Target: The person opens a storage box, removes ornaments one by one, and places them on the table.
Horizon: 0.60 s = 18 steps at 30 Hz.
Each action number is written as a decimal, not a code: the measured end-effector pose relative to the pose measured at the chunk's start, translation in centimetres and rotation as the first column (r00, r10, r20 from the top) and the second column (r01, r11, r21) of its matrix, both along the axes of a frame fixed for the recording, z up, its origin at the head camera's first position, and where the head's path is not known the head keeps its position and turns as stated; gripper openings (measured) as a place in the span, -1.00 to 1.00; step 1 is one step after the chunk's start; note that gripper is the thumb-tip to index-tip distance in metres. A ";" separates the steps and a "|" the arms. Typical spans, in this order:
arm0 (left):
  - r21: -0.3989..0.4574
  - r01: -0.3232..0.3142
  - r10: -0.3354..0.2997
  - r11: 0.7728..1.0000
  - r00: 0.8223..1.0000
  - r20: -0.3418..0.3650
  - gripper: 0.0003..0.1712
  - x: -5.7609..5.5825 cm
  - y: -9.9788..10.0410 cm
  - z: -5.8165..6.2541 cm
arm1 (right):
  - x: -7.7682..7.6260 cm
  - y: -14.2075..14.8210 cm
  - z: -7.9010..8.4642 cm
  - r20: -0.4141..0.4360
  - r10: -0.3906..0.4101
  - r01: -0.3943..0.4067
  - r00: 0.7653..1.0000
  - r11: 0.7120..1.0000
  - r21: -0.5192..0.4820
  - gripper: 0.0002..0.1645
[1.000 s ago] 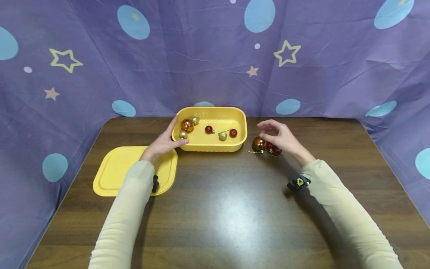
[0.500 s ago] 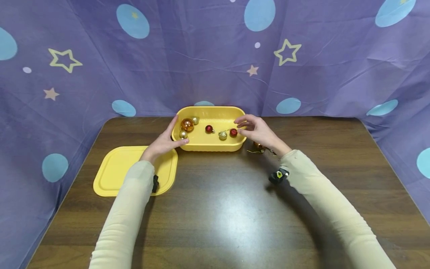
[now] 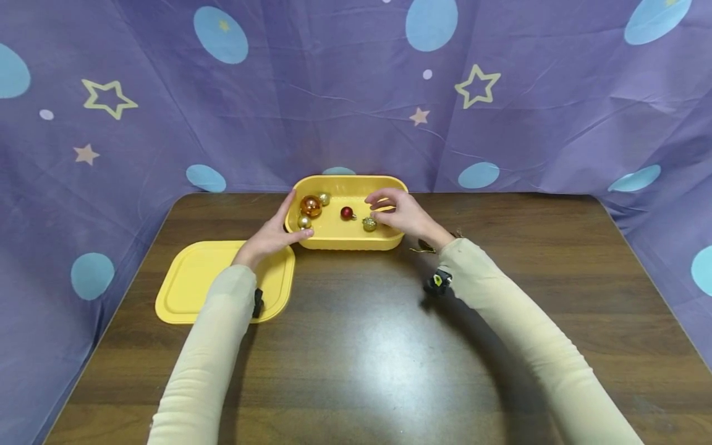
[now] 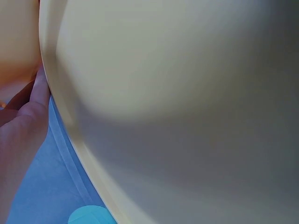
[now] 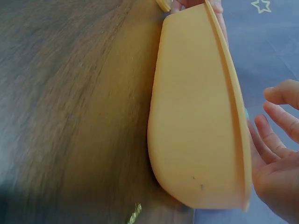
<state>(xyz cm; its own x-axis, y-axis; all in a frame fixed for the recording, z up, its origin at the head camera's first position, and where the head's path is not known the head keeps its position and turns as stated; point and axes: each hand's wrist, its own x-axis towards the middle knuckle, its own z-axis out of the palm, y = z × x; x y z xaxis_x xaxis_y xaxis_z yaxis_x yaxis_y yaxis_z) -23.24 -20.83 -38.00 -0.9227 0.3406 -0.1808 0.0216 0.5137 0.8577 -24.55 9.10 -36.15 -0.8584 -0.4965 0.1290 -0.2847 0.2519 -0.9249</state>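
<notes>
One widespread left hand (image 3: 269, 238) grips a yellow rectangular plastic box (image 3: 351, 245); the loosely parted, visibly empty right hand (image 3: 405, 215) hovers over it.

room over the near table (image 3: 334, 346), yellow box (image 3: 345, 244) beyond, its ends blocked by left hand (image 3: 273, 235) and right hand (image 3: 403, 213)

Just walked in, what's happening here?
A person's left hand holds the left end of a yellow box. The right hand is over the box's right part, holding nothing I can see. Visible inside: a red ball, an amber ball and three gold balls. The yellow lid lies off the box, on the table; a gold cord shows beside the box's right end.
</notes>
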 end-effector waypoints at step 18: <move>-0.005 0.002 -0.002 1.000 1.000 0.002 0.15 0.1 0.0 0.2 | -3.5 -3.5 -3.8 0.019 -0.020 0.017 1.000 0.993 0.119 -0.64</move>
